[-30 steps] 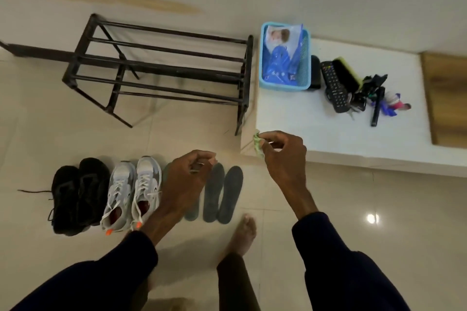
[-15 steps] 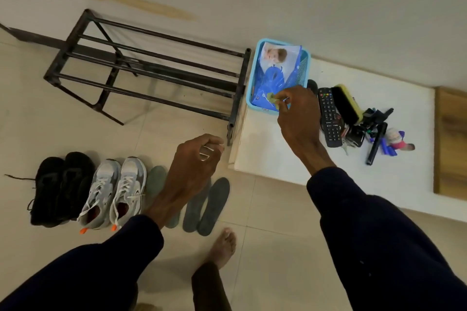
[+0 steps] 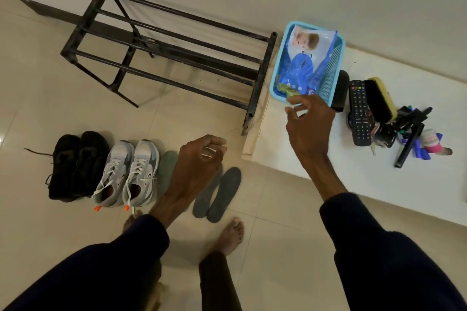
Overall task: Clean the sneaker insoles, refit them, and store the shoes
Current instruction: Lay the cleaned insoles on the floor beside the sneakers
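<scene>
The right hand (image 3: 307, 121) reaches over the basket (image 3: 333, 68) rim, fingers loosely parted beside a green wad (image 3: 286, 89) lying inside, seemingly binned, while the left hand (image 3: 199, 159) hangs half-curled and empty above the insoles (image 3: 223, 194) laid by the sneakers (image 3: 129, 171)

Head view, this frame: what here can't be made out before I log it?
- Greenish insole: most of it hidden behind the left hand.
- Small green item at the blue basket: too small to identify; whether the right hand holds it is unclear.
- Left hand's contents: curled fingers hide them.
- Clutter beside the remote: tangled, too small to name.
- Grey sneakers: interiors too dark to judge.
</scene>
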